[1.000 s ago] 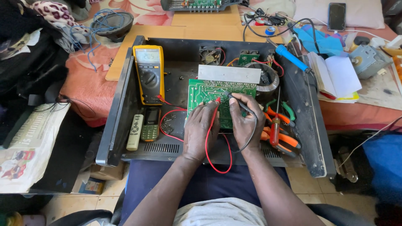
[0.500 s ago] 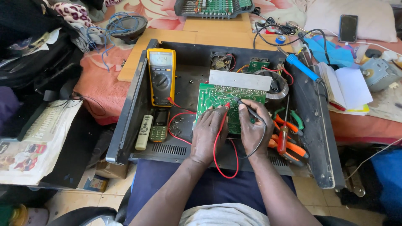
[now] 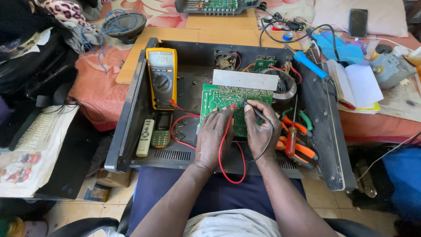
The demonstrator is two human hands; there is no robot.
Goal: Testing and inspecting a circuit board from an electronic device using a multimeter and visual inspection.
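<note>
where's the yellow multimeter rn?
Head view: the yellow multimeter lies inside the open black metal chassis at its left side, left of the green circuit board, above a small green handset.

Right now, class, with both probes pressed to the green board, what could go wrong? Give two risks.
1. The red probe and black probe tips sit close together on the circuit board; a slip might bridge neighbouring joints.
2. The red lead loops under the left hand and could snag, tugging the multimeter.

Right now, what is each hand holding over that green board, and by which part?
The left hand pinches the red meter probe near its tip; the right hand grips the black meter probe along its shaft, both tips on the green circuit board.
</note>
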